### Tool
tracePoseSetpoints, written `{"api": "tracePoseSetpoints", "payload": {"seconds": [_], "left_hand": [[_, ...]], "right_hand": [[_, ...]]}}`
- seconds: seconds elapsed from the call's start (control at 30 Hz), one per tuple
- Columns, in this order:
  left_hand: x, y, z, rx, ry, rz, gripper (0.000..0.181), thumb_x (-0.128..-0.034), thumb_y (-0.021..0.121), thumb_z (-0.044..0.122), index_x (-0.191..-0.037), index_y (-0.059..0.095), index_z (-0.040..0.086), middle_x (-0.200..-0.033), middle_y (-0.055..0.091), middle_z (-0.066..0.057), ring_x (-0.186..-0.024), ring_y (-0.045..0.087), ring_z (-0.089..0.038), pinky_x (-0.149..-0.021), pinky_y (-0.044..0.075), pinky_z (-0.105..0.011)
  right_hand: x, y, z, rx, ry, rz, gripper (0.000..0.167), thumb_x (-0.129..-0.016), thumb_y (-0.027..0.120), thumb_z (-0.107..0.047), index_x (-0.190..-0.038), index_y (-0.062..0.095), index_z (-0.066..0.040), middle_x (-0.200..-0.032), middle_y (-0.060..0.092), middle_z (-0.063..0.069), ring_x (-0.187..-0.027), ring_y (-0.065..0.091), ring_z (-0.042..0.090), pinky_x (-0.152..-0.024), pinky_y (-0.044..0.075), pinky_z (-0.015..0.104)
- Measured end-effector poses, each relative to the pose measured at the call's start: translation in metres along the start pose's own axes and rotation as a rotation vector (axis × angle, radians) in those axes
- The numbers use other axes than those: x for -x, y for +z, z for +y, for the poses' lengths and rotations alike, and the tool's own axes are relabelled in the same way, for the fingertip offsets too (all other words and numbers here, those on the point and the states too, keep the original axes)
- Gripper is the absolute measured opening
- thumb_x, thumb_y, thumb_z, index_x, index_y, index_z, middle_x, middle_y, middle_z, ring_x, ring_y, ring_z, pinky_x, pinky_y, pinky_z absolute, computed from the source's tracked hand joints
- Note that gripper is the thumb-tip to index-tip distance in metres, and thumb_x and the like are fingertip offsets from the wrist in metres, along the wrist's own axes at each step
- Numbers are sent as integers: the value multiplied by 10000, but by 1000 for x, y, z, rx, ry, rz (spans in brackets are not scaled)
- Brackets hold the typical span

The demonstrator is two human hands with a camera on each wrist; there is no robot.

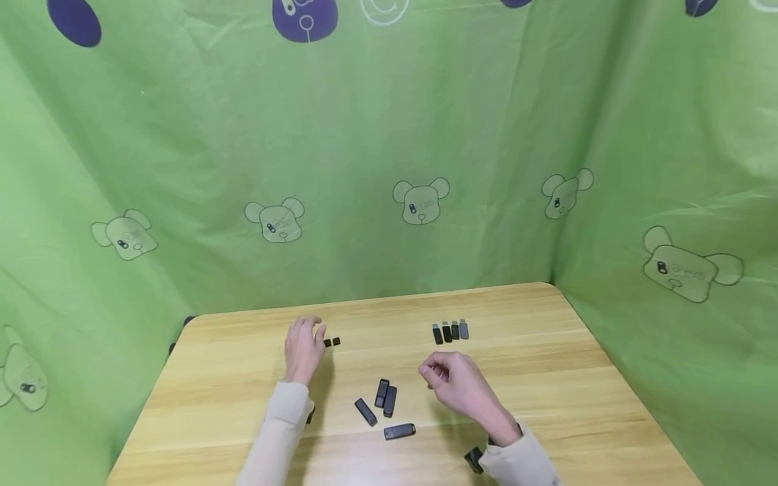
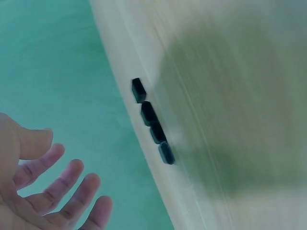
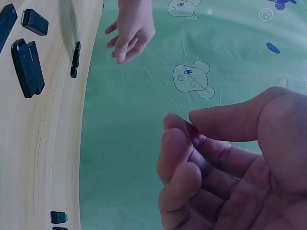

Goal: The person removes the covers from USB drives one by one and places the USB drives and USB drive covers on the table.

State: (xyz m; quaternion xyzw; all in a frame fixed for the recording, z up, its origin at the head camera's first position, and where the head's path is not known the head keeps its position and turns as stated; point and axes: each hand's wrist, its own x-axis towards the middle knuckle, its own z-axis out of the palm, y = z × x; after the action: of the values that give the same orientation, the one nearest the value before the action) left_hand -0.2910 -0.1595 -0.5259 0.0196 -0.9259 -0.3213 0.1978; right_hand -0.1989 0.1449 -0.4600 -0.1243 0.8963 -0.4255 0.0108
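My left hand [image 1: 302, 347] is held over the far left of the table, fingers relaxed, with nothing visible in its grasp. Beside it are small black caps [image 1: 337, 341], partly hidden by the hand; the left wrist view has several such dark pieces [image 2: 148, 114] in a row. Loosely curled, my right hand [image 1: 460, 383] hovers right of the middle, thumb near the index fingertip, and no held thing shows. Beyond it, several USB sticks [image 1: 446, 332] lie side by side with bare connectors. Several black USB sticks [image 1: 399, 431] are scattered between the hands.
One black object [image 1: 474, 459] lies by the right sleeve, and another [image 1: 310, 414] is partly covered by the left sleeve. The wooden table [image 1: 547, 378] ends at a green curtain [image 1: 365, 135] behind and at the sides.
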Motion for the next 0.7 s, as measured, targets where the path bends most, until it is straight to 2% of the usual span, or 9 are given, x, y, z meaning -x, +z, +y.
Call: {"api": "tracePoseSetpoints", "payload": {"seconds": [0.13, 0.4, 0.53, 0.7], "left_hand": [[20, -12, 5, 85, -43, 35, 255, -998, 620, 153, -1207, 662, 13, -1215, 678, -206, -1080, 651, -384, -929, 536, -549], [66, -35, 15, 178, -69, 101, 243, -988, 638, 129, -1200, 665, 14, -1127, 720, -176, -914, 693, -302, -806, 569, -464], [85, -43, 20, 202, -96, 125, 221, -988, 635, 120, -1181, 677, 22, -1098, 731, -164, -882, 701, -278, -771, 572, -421], [108, -46, 27, 244, -145, 125, 197, -988, 632, 104, -1151, 684, 9, -1096, 735, -182, -874, 708, -277, -790, 588, -472]], "right_hand": [[1, 1, 1, 12, -20, 3, 120, -969, 657, -123, -877, 733, -132, -698, 665, -4, -594, 519, 39, -562, 463, 194], [4, 2, 2, 35, -29, -13, 124, -961, 660, -122, -865, 728, -163, -689, 634, -59, -613, 528, 29, -582, 478, 189], [5, 3, 4, 35, -54, -5, 106, -950, 668, -109, -870, 725, -149, -717, 640, -70, -648, 526, 18, -607, 480, 182], [9, 8, 9, 52, -94, -33, 102, -927, 691, -92, -856, 721, -159, -733, 653, -79, -665, 526, -6, -622, 488, 169]]}}
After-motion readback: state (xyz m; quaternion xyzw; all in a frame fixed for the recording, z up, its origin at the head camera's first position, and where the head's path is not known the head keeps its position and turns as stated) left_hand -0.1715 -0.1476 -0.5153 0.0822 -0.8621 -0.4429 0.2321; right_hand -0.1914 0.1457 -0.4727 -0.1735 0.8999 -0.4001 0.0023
